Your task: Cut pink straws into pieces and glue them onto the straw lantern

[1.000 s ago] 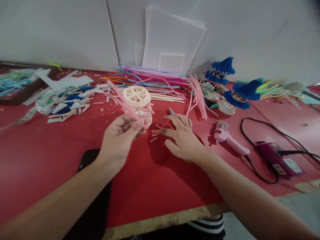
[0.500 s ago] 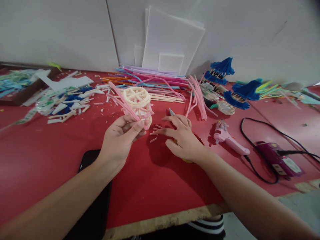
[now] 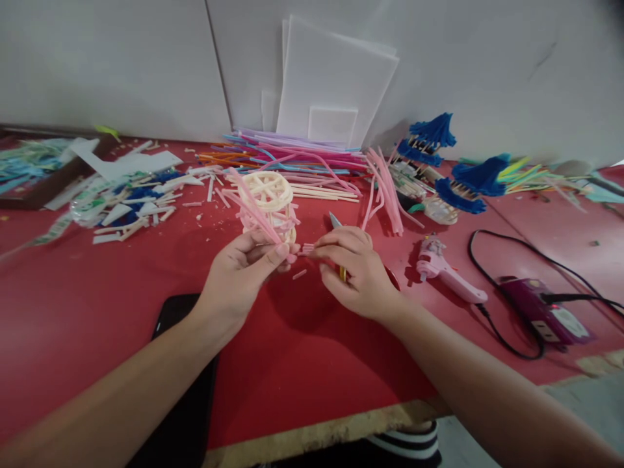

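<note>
Red tabletop (image 3: 273, 370), grey wall (image 3: 121, 65) beyond both grips. Left grip (image 3: 241, 270): pinched on a bundle of long pink strips (image 3: 253, 207), which angle up and away from its fingertips. Cream round frame (image 3: 266, 190), spoked top, just beyond left grip; can't tell if they touch. Right grip (image 3: 351, 270): fingers half curled, tips at short pink pieces (image 3: 309, 247); can't tell if it's clamped on any. Loose pink piece (image 3: 299, 274) between grips. Pointed blade (image 3: 334, 220) pokes out past right grip. Pink glue gun (image 3: 449, 273) right of right grip.
</note>
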A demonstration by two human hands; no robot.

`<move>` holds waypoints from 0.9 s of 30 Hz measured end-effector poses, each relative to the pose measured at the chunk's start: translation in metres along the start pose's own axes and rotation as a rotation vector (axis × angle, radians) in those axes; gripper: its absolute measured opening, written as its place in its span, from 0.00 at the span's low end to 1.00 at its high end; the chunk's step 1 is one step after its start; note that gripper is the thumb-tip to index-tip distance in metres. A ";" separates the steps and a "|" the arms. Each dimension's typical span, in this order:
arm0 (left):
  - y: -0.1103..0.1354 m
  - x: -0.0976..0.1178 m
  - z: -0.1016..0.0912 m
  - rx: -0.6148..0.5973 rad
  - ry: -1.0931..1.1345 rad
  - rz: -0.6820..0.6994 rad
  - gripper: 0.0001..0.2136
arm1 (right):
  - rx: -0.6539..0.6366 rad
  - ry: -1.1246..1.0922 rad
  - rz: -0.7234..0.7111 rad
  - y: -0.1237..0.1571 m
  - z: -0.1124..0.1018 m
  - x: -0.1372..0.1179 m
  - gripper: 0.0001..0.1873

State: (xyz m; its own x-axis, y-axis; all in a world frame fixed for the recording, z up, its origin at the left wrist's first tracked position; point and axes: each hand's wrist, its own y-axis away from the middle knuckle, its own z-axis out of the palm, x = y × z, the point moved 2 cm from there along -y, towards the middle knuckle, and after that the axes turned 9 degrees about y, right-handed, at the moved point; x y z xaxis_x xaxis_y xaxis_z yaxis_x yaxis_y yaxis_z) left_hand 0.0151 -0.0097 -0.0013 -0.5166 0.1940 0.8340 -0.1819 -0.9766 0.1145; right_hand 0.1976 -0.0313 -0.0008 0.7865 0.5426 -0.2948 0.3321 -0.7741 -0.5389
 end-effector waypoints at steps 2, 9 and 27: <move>0.002 -0.002 0.001 -0.059 -0.037 -0.060 0.08 | 0.101 -0.106 -0.057 -0.001 -0.003 -0.007 0.05; 0.004 -0.005 0.001 -0.142 -0.118 -0.118 0.07 | 0.168 -0.199 -0.082 0.000 -0.004 -0.021 0.01; 0.012 0.006 0.006 -0.114 -0.302 0.246 0.07 | -0.029 -1.309 0.811 0.005 0.028 -0.039 0.14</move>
State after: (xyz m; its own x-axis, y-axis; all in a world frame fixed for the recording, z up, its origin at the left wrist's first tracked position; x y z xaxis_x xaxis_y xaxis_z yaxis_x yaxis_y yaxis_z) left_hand 0.0153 -0.0209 0.0084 -0.2905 -0.0972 0.9519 -0.1837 -0.9707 -0.1551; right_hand 0.1544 -0.0470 -0.0142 -0.2330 -0.1288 -0.9639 0.0767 -0.9905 0.1139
